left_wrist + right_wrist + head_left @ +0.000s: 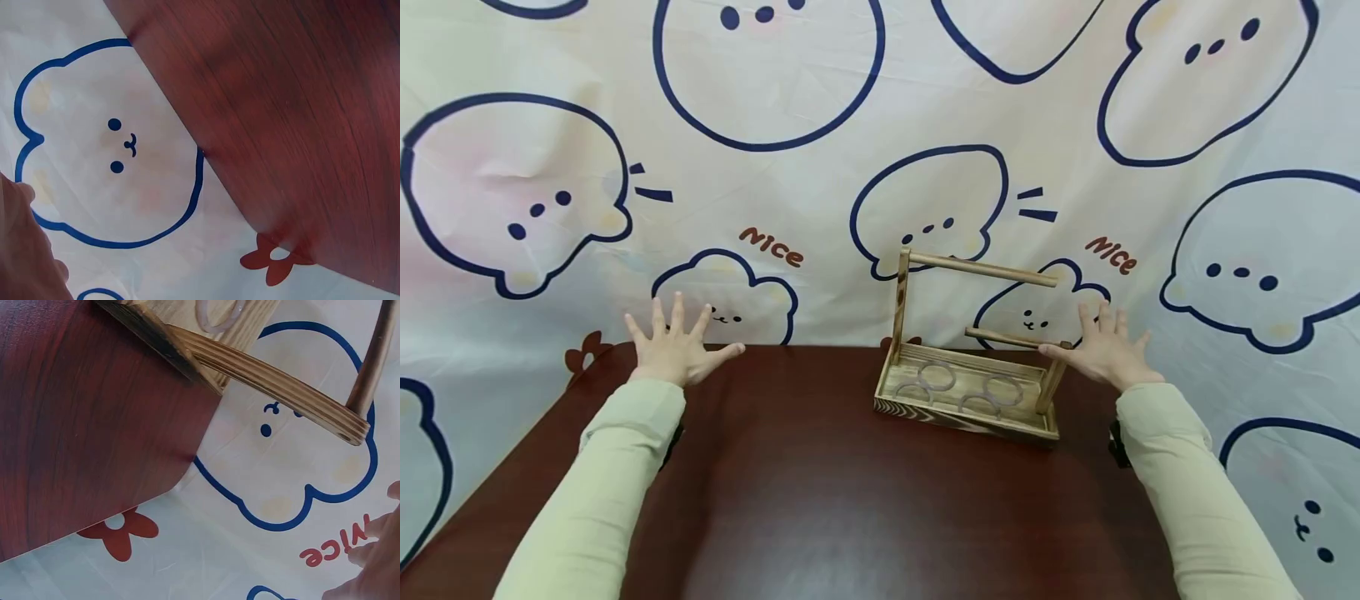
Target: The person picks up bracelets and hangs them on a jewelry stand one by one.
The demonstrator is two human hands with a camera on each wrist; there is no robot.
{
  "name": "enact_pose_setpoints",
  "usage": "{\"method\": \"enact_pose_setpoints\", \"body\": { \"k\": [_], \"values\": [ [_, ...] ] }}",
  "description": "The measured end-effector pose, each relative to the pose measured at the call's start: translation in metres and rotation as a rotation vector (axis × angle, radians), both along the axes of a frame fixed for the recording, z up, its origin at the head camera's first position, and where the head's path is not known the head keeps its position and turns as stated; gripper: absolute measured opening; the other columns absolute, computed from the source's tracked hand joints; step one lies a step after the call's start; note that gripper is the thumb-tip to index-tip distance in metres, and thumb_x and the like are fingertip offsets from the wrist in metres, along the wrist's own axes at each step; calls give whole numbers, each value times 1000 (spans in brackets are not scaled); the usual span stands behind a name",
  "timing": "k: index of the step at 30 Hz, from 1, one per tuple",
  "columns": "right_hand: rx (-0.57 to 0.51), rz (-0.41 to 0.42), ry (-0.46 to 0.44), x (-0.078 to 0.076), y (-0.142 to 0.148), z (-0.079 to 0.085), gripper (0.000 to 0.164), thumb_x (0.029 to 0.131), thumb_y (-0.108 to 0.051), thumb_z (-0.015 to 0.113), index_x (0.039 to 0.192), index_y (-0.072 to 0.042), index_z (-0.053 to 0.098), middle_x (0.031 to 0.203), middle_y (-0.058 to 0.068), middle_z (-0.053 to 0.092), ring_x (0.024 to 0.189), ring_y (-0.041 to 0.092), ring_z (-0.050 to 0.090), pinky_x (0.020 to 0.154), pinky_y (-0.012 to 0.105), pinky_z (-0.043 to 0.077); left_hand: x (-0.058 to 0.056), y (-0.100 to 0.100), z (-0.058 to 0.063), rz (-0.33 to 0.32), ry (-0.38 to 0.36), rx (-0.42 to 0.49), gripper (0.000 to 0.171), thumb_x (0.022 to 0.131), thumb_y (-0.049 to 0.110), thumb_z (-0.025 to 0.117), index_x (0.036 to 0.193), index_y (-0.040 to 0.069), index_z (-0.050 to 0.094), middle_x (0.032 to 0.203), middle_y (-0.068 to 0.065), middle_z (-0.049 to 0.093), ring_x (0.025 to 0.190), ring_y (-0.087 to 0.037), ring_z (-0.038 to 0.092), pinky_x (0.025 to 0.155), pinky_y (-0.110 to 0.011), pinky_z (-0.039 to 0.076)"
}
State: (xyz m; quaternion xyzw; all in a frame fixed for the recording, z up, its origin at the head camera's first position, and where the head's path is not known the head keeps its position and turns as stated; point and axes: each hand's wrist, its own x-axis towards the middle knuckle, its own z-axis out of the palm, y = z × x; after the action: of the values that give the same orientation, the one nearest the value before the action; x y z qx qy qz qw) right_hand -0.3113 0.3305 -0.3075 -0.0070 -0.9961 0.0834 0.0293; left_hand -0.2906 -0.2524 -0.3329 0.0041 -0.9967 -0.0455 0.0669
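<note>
My left hand (672, 354) is held out over the far left of the table, fingers spread and holding nothing. Part of it shows at the lower left edge of the left wrist view. On the right, my other hand (1101, 354) is also spread, its thumb overlapping the right post of a wooden rack (970, 429) in the head view. That rack has a shallow tray, two posts and two rods, a longer upper rod (981, 268) and a lower rod (1000, 337). Several greyish rings (937, 376) lie in the tray. The right wrist view shows the right post (269, 381) close up.
The rack stands near the back edge of a dark red-brown table (820, 492). Behind and around the table hangs a pale cloth (820, 200) printed with blue-outlined cartoon figures, brown flowers and the word "Nice".
</note>
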Motion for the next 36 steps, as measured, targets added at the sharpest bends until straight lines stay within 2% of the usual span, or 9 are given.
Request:
{"method": "enact_pose_setpoints", "body": {
  "k": [5, 10, 13, 18, 22, 28, 32, 36],
  "values": [
    [-83, 7, -24, 1, 0, 2, 116, 75, -78, 41, 146, -2, -9, 146, 32, -14, 131, 53, -16, 90, 76, -11, 2, -3, -1, 2, -6, 74, 99, 79, 78, 28, 147, 8, 12, 147, -32, -12, 131, -52, -19, 93, -71, -18],
    [-240, 43, -45, 3, 3, 7, 113, 80, -72, 42, 143, -1, -19, 144, 35, -15, 132, 52, -11, 100, 69, 3, 6, -4, 8, -3, 39, 121, 99, 80, 76, 32, 147, 5, 14, 147, -33, -11, 131, -51, -18, 96, -70, -14],
    [-266, 59, -30, 4, 4, 8, 111, 81, -70, 44, 142, 0, -18, 145, 36, -14, 133, 52, -8, 102, 66, 7, 10, 0, 15, -15, 30, 133, 100, 80, 76, 31, 147, 4, 13, 147, -33, -10, 131, -52, -18, 97, -69, -14],
    [-288, 91, 40, 12, 3, 1, 108, 83, -63, 49, 144, 2, -14, 146, 36, -4, 133, 52, 1, 102, 65, 12, 22, 15, 21, -60, 23, 140, 97, 83, 74, 30, 147, 3, 13, 147, -33, -5, 132, -50, -18, 100, -67, -12],
    [-322, 96, 55, 24, 1, -11, 108, 84, -61, 50, 144, 1, -13, 147, 35, -3, 133, 52, 5, 101, 66, 14, 35, 30, 21, -98, 43, 154, 93, 85, 69, 36, 146, 1, 16, 148, -32, 5, 134, -50, -7, 103, -66, -4],
    [-368, 96, 44, 41, -2, -27, 110, 81, -65, 49, 144, -3, -16, 148, 32, -6, 133, 52, 4, 99, 67, 15, 49, 45, 14, -138, 45, 184, 88, 86, 59, 47, 144, -2, 23, 145, -32, 20, 132, -50, 15, 105, -62, 13],
    [-423, 90, 65, 47, -6, -42, 108, 83, -62, 51, 144, -2, -16, 148, 31, -7, 134, 50, 2, 100, 66, 15, 53, 50, 2, -157, 44, 254, 81, 87, 53, 51, 142, -2, 28, 143, -29, 27, 130, -46, 24, 102, -61, 22],
    [-445, 81, 67, 50, -15, -61, 107, 84, -59, 51, 144, 2, -13, 148, 31, -10, 135, 48, -2, 103, 64, 12, 58, 50, -13, -135, 53, 343, 71, 88, 46, 54, 140, 0, 35, 141, -26, 35, 127, -43, 31, 98, -62, 29]
  ]
}}
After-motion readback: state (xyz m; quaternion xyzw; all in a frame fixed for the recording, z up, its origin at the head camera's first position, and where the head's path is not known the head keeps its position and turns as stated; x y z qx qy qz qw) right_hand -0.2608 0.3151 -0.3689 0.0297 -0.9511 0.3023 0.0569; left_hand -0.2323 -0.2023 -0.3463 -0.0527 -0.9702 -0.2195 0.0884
